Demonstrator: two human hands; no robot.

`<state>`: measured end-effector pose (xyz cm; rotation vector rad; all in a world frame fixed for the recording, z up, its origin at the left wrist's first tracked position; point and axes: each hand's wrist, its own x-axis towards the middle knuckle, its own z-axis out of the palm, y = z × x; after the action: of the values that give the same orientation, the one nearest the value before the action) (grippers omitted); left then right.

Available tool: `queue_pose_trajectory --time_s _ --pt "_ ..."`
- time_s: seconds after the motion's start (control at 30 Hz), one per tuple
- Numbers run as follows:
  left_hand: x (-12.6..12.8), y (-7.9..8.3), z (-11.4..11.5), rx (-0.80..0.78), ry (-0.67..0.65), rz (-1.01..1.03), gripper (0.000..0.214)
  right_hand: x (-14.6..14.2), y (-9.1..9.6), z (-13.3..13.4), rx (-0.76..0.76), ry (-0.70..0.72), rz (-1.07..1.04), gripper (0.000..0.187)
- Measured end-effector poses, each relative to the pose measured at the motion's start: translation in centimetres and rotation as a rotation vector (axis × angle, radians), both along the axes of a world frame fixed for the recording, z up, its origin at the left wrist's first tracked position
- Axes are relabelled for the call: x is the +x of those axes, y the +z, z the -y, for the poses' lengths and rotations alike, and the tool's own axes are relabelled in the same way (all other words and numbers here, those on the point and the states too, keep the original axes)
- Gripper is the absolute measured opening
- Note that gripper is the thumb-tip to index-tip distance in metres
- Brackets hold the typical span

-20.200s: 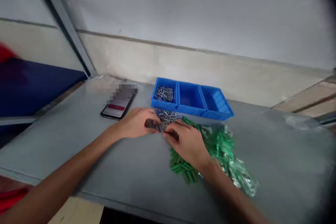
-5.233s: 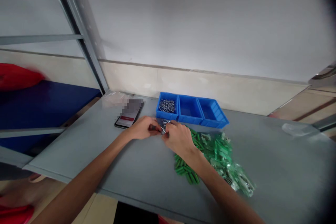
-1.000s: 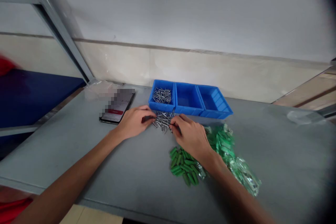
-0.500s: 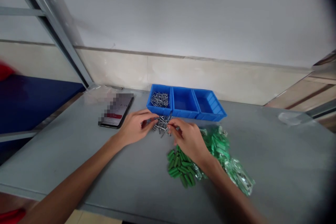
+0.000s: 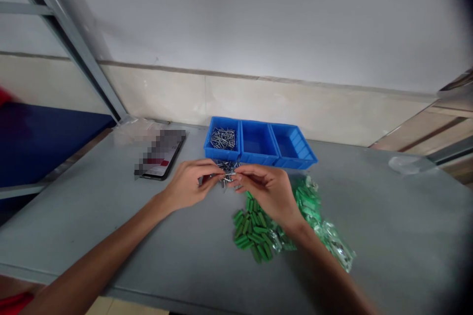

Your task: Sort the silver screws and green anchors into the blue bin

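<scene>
My left hand (image 5: 190, 183) is closed in a pinch, its thumb and forefinger on the left end of a thin silvery screw (image 5: 229, 173). At the screw's other end, the fingertips of my right hand (image 5: 268, 189) are pinched too. Just beyond and below the fingers lies a loose pile of screws (image 5: 229, 165) on the grey table, partly hidden by both hands. Green wall plugs (image 5: 253, 231) are heaped below my right hand. Clear bags with green contents (image 5: 310, 202) lie to the right, partly behind my right wrist and forearm.
A blue bin with three compartments (image 5: 258, 157) stands near the wall; screws (image 5: 223, 139) fill its left compartment. To the left lies a phone (image 5: 164, 155), with crumpled clear plastic (image 5: 135, 130) behind it. A metal frame post (image 5: 84, 59) rises at the left table edge.
My fingertips have come together over the pile, and a screw now shows between them. My right hand has shifted slightly left. The whole view has shifted a little.
</scene>
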<state>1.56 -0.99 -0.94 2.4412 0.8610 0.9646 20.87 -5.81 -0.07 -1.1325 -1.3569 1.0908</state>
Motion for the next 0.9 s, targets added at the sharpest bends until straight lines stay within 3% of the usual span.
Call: queue_pose_trajectory --time_s 0.13,0.9 --pt "-0.1 0.2 -0.1 0.002 0.004 0.036 0.011 -0.1 0.2 0.1 0.007 -0.013 -0.068 0.011" --pt "-0.4 -0.2 0.1 0.044 0.026 -0.086 0.013 0.4 -1.2 -0.4 0.026 -0.068 0.046 0.015"
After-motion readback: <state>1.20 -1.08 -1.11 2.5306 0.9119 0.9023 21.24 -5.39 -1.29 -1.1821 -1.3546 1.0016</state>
